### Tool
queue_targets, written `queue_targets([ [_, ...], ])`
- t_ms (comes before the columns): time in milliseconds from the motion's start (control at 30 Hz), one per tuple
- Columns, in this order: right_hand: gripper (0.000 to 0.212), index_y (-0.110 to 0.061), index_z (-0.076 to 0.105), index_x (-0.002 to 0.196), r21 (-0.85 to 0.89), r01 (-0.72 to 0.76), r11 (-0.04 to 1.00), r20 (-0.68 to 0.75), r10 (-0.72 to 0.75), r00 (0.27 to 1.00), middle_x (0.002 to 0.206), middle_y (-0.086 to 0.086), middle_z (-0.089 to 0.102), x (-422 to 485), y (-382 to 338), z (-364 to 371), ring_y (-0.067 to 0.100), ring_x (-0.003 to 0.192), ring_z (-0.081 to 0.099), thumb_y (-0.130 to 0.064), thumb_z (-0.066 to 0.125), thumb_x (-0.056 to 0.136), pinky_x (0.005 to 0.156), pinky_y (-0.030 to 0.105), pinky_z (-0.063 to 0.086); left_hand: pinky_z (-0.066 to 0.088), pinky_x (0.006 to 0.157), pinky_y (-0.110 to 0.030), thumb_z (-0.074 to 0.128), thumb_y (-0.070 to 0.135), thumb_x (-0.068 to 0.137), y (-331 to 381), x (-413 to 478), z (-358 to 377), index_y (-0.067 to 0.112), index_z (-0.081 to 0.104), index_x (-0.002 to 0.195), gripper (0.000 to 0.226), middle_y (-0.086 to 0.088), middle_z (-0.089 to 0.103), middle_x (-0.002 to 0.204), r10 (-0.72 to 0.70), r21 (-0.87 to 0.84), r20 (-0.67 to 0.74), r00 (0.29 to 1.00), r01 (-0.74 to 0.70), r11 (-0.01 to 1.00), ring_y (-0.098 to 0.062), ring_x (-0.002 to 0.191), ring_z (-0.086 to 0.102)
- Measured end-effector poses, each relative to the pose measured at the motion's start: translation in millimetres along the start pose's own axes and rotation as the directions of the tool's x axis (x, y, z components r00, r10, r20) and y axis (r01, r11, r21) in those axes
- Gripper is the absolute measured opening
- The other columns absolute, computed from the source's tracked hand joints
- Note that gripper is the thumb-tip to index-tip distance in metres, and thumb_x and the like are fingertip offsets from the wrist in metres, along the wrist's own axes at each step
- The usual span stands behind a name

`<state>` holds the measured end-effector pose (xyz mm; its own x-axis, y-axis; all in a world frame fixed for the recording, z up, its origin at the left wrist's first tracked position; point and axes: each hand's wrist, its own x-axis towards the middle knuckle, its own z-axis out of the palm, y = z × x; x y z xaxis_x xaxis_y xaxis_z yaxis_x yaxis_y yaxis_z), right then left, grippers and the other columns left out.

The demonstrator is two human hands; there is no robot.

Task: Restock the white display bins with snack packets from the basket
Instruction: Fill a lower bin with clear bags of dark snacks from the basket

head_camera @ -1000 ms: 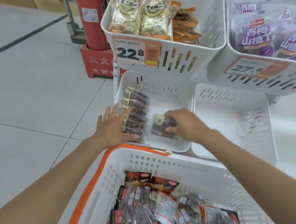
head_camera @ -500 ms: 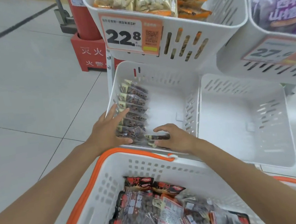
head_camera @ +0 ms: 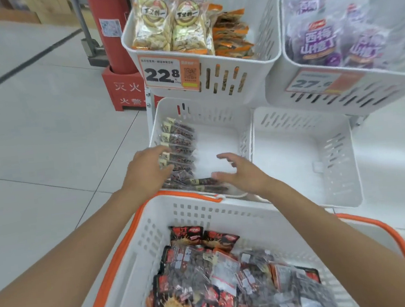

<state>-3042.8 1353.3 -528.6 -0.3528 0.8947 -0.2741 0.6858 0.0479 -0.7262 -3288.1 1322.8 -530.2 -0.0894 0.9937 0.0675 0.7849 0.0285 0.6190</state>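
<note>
The lower white bin [head_camera: 217,116] holds a row of dark snack packets [head_camera: 178,146] along its left wall. The left hand [head_camera: 148,170] rests against the row, fingers relaxed. The right hand [head_camera: 245,174] hovers beside it, fingers spread wide and holding nothing. The basket [head_camera: 168,222] below is heaped with more packets [head_camera: 209,277].

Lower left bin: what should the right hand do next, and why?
Probably draw the right hand back to the basket for another dark snack packet. It hovers open and empty over the lower left bin, whose right half is bare, while the left hand rests against the standing row of packets; the basket holds plenty more.
</note>
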Motion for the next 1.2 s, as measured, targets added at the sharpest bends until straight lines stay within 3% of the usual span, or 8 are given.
queue_targets([
  [300,0.013,-0.017,0.068,0.101,-0.056,-0.012,0.998,0.046,0.015,0.999,0.102,0.002,0.069,-168.9,64.0,-11.3,0.013,0.093,0.064,-0.017,0.07,0.088,0.084,0.023,0.05,0.045,0.069,-0.026,0.065,0.014,0.091,78.4,-104.9,37.3,0.019,0.063,0.101,0.011,0.007,0.06,0.088,0.017,-0.245,0.173,0.985,0.026,0.969,-0.005,0.073,0.051],
  [500,0.102,-0.023,0.025,0.152,-0.394,-0.16,0.905,0.415,0.331,0.848,0.159,0.006,0.021,-225.9,110.8,44.3,0.03,0.145,0.021,-0.063,0.073,0.072,0.118,0.051,0.021,0.048,0.066,-0.03,0.064,0.016,0.093,62.6,-158.0,64.4,0.017,0.062,0.111,0.019,0.0,0.06,0.104,-0.152,-0.207,0.368,0.917,0.24,0.948,-0.02,0.082,0.06],
  [600,0.089,-0.022,0.026,0.151,-0.628,0.076,0.774,0.391,0.23,0.891,0.148,0.011,0.034,-235.4,125.2,65.1,0.033,0.139,0.028,-0.054,0.068,0.079,0.116,0.055,0.024,0.046,0.068,-0.029,0.065,0.017,0.092,64.7,-168.8,70.5,0.018,0.063,0.107,0.016,-0.005,0.063,0.111,-0.198,-0.183,0.422,0.885,0.297,0.937,-0.016,0.085,0.06],
  [767,0.036,-0.013,0.061,0.093,-0.211,-0.086,0.974,-0.013,0.085,0.996,0.068,-0.003,0.055,-229.0,110.0,40.1,0.014,0.061,0.05,-0.046,0.049,0.097,0.064,0.03,0.049,0.052,0.082,-0.027,0.074,0.029,0.087,102.1,-186.4,77.5,0.026,0.056,0.129,0.046,0.004,0.055,0.132,-0.154,-0.234,0.611,0.777,0.363,0.902,-0.011,0.103,0.06],
  [867,0.065,-0.002,0.063,0.111,0.44,-0.223,0.87,0.151,0.173,0.973,0.09,0.006,0.067,-224.2,90.5,22.9,0.021,0.084,0.067,-0.057,0.033,0.099,0.082,0.037,0.055,0.042,0.101,-0.029,0.081,0.034,0.077,136.9,-202.4,93.6,0.026,0.027,0.152,0.093,0.007,0.037,0.15,-0.021,-0.303,0.756,0.654,0.378,0.875,-0.014,0.124,0.05],
  [933,0.066,-0.01,0.05,0.134,0.614,-0.301,0.729,0.301,0.137,0.944,0.115,0.009,0.067,-224.0,87.9,10.1,0.024,0.11,0.065,-0.061,0.029,0.097,0.097,0.038,0.05,0.042,0.102,-0.031,0.081,0.029,0.079,143.2,-205.5,105.9,0.021,0.023,0.153,0.094,0.005,0.036,0.147,-0.061,-0.348,0.641,0.765,0.361,0.865,-0.02,0.126,0.05],
  [1067,0.037,-0.012,0.061,0.126,0.336,-0.194,0.922,0.043,0.191,0.981,0.134,0.008,0.059,-218.6,108.3,-6.0,0.021,0.118,0.058,-0.035,0.055,0.097,0.106,0.036,0.042,0.06,0.082,-0.035,0.069,0.003,0.088,124.3,-193.8,102.8,0.016,0.036,0.143,0.066,-0.006,0.034,0.148,-0.197,-0.463,0.565,0.801,0.505,0.728,-0.021,0.096,0.067],
  [1200,0.081,-0.015,0.029,0.151,-0.23,-0.284,0.931,0.116,0.316,0.941,0.155,0.012,0.03,-216.0,163.2,26.5,0.031,0.141,0.029,-0.039,0.07,0.085,0.113,0.041,0.028,0.06,0.071,-0.024,0.074,0.0,0.082,103.0,-192.8,93.9,0.01,0.051,0.131,0.055,-0.018,0.055,0.132,-0.28,-0.415,0.548,0.788,0.547,0.727,-0.021,0.088,0.07],
])
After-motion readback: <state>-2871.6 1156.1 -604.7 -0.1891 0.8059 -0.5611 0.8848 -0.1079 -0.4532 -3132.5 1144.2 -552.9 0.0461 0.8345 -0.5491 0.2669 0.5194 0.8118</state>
